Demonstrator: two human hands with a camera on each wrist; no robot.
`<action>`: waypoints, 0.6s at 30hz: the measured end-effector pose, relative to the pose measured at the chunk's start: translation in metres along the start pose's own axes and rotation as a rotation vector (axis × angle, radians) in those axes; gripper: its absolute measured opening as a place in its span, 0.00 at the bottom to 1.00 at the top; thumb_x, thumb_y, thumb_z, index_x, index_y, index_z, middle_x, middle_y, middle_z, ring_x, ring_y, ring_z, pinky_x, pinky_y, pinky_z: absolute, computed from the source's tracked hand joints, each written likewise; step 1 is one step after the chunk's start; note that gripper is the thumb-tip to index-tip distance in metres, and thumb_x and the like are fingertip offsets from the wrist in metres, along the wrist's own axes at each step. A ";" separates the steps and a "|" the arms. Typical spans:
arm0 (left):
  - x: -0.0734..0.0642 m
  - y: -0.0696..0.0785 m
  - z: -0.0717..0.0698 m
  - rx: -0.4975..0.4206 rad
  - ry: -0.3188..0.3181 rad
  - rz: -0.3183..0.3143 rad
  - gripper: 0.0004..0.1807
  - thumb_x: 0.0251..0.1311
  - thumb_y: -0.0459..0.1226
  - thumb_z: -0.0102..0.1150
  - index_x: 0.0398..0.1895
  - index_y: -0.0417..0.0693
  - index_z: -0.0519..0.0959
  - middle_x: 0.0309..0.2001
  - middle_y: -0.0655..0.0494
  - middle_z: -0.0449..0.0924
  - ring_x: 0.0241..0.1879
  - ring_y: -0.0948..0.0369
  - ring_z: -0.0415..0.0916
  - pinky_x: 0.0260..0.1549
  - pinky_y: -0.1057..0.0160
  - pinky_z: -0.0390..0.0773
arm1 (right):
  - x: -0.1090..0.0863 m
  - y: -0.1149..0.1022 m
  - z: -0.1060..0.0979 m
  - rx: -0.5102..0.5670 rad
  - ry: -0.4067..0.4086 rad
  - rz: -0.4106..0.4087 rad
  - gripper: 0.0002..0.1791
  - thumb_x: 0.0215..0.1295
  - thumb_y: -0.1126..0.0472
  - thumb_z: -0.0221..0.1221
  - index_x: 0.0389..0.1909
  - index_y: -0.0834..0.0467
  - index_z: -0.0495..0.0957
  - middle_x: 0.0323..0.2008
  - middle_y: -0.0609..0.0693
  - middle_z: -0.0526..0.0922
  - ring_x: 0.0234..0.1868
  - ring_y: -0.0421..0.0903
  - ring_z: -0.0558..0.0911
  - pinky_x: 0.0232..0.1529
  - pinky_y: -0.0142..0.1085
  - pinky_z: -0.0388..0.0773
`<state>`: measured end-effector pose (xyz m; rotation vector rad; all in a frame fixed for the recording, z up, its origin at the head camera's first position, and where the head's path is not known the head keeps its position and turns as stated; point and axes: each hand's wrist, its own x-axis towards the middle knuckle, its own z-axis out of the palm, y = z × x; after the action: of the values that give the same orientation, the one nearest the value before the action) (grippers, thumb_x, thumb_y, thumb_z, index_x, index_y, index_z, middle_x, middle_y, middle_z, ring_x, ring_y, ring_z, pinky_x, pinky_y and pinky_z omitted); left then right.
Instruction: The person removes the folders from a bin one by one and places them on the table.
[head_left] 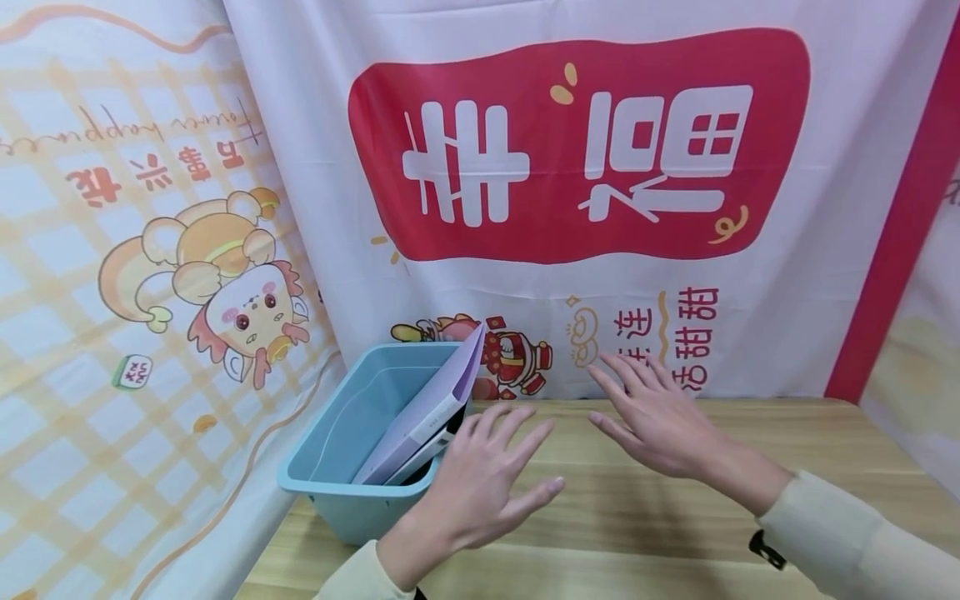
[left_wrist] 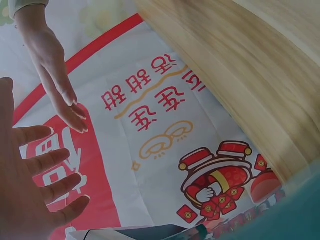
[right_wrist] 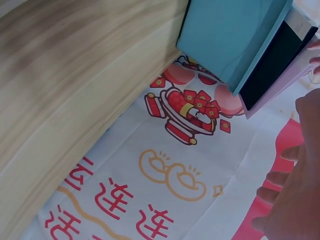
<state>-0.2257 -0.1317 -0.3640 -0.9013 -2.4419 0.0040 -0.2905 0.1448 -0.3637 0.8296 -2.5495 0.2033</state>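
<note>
Purple folder (head_left: 422, 410) in bin (head_left: 351, 507), near left grip (head_left: 482, 481)

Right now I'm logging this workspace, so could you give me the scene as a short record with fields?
container: light-blue plastic bin on a wooden table
contents: lilac folder, tilted, rising past the rim; black-and-white item beside it, probably another folder
left hand: fingers spread, holding nothing, near the bin
right hand: fingers extended, holding nothing, above the table
backdrop: white cloth with red printing
</note>
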 end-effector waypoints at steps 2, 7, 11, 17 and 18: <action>-0.002 0.000 -0.001 0.000 0.005 0.003 0.36 0.72 0.69 0.34 0.72 0.64 0.70 0.71 0.57 0.69 0.71 0.52 0.64 0.63 0.43 0.69 | 0.001 -0.001 0.000 0.006 -0.003 0.000 0.40 0.73 0.38 0.55 0.79 0.52 0.59 0.77 0.58 0.61 0.76 0.59 0.60 0.74 0.64 0.45; -0.007 -0.001 -0.004 -0.012 0.003 -0.005 0.36 0.71 0.69 0.35 0.71 0.64 0.71 0.69 0.58 0.71 0.69 0.52 0.66 0.63 0.42 0.69 | 0.005 -0.005 -0.002 0.023 -0.020 0.002 0.39 0.74 0.37 0.53 0.79 0.51 0.58 0.77 0.56 0.61 0.76 0.59 0.60 0.74 0.64 0.47; -0.012 -0.003 -0.006 -0.025 0.007 -0.014 0.35 0.72 0.69 0.36 0.71 0.64 0.72 0.68 0.57 0.72 0.68 0.53 0.68 0.61 0.42 0.71 | 0.007 -0.008 -0.001 0.041 -0.016 -0.015 0.38 0.75 0.38 0.52 0.78 0.53 0.60 0.76 0.57 0.62 0.75 0.60 0.63 0.73 0.62 0.52; -0.018 -0.006 -0.007 -0.030 0.038 -0.028 0.35 0.71 0.68 0.38 0.70 0.62 0.73 0.66 0.57 0.75 0.65 0.55 0.70 0.59 0.45 0.73 | 0.009 -0.013 0.000 0.083 -0.015 -0.026 0.37 0.76 0.40 0.52 0.78 0.55 0.60 0.76 0.58 0.62 0.73 0.60 0.65 0.72 0.60 0.56; -0.019 -0.007 -0.008 -0.030 0.043 -0.030 0.35 0.71 0.68 0.38 0.69 0.62 0.74 0.65 0.57 0.75 0.64 0.55 0.70 0.59 0.46 0.73 | 0.010 -0.014 0.000 0.089 -0.018 -0.025 0.37 0.76 0.40 0.52 0.78 0.55 0.60 0.76 0.58 0.62 0.73 0.60 0.65 0.72 0.60 0.57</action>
<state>-0.2140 -0.1495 -0.3654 -0.8684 -2.4211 -0.0633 -0.2889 0.1281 -0.3591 0.8998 -2.5613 0.3042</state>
